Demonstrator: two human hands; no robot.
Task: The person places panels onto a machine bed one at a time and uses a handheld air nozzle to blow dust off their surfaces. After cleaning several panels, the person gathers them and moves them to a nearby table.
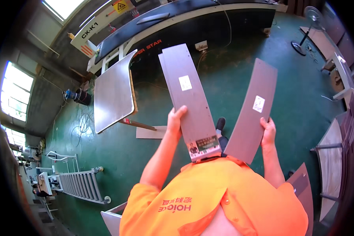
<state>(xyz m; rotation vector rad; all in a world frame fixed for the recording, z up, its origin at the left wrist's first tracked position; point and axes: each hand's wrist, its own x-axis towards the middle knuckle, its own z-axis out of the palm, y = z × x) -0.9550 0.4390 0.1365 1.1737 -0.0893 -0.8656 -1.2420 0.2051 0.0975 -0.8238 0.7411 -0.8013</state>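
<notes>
My left hand (176, 121) grips the left edge of a long grey-brown board (192, 102), thumb on its face. A second board shows its edge behind this one, so the left hand seems to hold a stack. A white label and a printed sticker are on the front board, along with small drilled holes. My right hand (268, 131) is closed around the right edge of another grey-brown board (252, 106) with a white label. Both sets of boards tilt away from each other in front of my orange shirt, their lower ends near my waist.
A pale-topped table (115, 94) stands ahead on the left, before a large machine (153, 35). To the left is a roller conveyor (82, 185); at the far right, a standing fan (306, 31). Panels (330, 165) lean on a rack at right. A board (150, 133) lies on the green floor.
</notes>
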